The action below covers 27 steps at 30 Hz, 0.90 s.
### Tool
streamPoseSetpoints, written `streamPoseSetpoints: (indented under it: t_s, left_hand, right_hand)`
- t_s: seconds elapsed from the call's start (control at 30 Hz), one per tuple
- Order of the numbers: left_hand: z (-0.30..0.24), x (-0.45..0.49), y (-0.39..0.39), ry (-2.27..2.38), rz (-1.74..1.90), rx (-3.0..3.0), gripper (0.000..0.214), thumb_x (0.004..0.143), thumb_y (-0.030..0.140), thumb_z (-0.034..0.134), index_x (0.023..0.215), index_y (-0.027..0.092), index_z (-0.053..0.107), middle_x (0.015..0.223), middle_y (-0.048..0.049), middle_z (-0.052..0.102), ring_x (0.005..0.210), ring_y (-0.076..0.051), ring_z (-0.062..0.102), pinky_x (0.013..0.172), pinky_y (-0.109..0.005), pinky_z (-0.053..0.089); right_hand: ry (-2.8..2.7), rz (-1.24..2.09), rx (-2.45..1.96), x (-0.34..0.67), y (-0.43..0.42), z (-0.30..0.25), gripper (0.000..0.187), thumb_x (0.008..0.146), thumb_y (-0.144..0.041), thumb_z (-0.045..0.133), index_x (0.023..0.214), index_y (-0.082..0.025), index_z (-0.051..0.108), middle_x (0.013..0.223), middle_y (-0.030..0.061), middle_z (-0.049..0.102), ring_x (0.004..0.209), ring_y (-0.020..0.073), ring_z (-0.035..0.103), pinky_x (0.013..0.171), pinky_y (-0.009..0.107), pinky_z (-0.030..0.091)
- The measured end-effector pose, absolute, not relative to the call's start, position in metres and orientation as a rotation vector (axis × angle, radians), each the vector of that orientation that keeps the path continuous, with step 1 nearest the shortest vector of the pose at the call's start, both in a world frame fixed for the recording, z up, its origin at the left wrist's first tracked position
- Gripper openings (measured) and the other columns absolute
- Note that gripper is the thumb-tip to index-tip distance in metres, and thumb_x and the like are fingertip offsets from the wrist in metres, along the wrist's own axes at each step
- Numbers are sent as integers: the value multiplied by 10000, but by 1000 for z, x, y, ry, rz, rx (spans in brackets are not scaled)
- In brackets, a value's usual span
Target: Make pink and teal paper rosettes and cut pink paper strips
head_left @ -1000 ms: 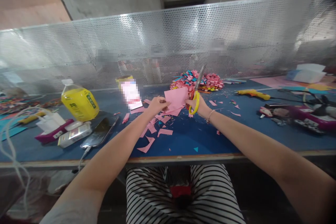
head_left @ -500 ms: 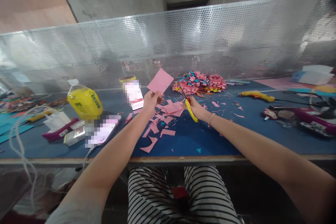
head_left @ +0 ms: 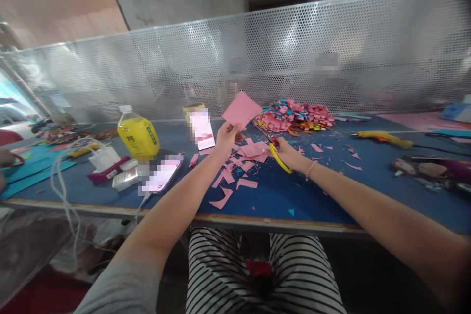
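Observation:
My left hand [head_left: 226, 137] pinches the lower corner of a pink paper square [head_left: 242, 109] and holds it up above the blue table [head_left: 279, 196]. My right hand [head_left: 289, 153] grips yellow-handled scissors [head_left: 274, 147], blades pointing up-left toward the paper, low over the table. Below both hands lies a scatter of pink paper scraps [head_left: 239, 169]. Just behind them sits a pile of folded pink and multicoloured paper pieces [head_left: 294, 115].
A yellow drink bottle [head_left: 138, 133], a phone [head_left: 158, 176], a white charger with cable [head_left: 101, 159] and a small card [head_left: 202, 130] sit left. A yellow glue gun [head_left: 382, 137] and a doll-like toy [head_left: 427, 169] lie right. A perforated metal screen [head_left: 331, 49] backs the table.
My left hand lifted the pink square off the scrap pile and holds it raised. My right hand lowered the scissors toward the table, blades now pointing left. The view shifted left.

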<state>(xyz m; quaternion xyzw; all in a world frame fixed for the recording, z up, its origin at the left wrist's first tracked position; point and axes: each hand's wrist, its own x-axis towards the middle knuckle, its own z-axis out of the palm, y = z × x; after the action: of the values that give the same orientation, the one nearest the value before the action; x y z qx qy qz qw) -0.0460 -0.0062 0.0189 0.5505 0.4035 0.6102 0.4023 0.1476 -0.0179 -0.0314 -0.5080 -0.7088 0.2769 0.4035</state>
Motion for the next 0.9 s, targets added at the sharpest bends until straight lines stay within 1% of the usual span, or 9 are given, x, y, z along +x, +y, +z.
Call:
streamPoseSetpoints:
  t_s: [0.1,0.23,0.43,0.57,0.67,0.9]
  left_hand:
    - [18,-44,-8,1030,1493,1416,197,764,289,580,911,160,557,798,-33,668,498,-75,553,491,-204,457]
    - [17,-42,-9,1039,1439,1464,203,733,293,615,880,158,574,744,-22,663,469,-76,544,466,-203,451]
    - [17,-40,-9,1018,1415,1527,192,719,278,616,859,153,573,691,-6,646,421,-69,521,441,-204,444]
    - [18,-39,-13,1010,1409,1604,195,713,278,618,853,149,574,597,12,609,425,-82,530,448,-209,451]
    - [20,-38,-15,1026,1408,1654,187,709,283,620,825,145,569,543,23,585,419,-90,530,454,-216,455]
    - [22,-39,-15,990,1463,1683,180,716,294,606,811,146,563,571,24,607,410,-75,521,440,-200,450]
  right_hand:
    - [-1786,705,-1266,147,-18,-33,407,591,-426,666,779,-204,381,650,-50,403,579,93,381,510,232,330]
    - [-1758,718,-1240,147,-19,-30,433,553,-416,696,771,-199,392,658,-44,430,603,95,405,527,229,339]
    - [-1785,765,-1249,145,-23,-25,441,561,-444,684,773,-196,387,637,-59,405,587,91,384,521,227,318]
    - [-1796,817,-1219,145,-25,-22,430,594,-482,653,771,-197,384,650,-57,407,583,88,376,526,232,322]
    - [-1807,784,-1189,145,-28,-19,407,626,-503,625,757,-195,393,668,-48,426,601,93,382,546,238,332]
    - [-1837,833,-1153,146,-34,-15,373,687,-516,567,783,-196,400,647,-49,424,588,96,386,518,232,331]
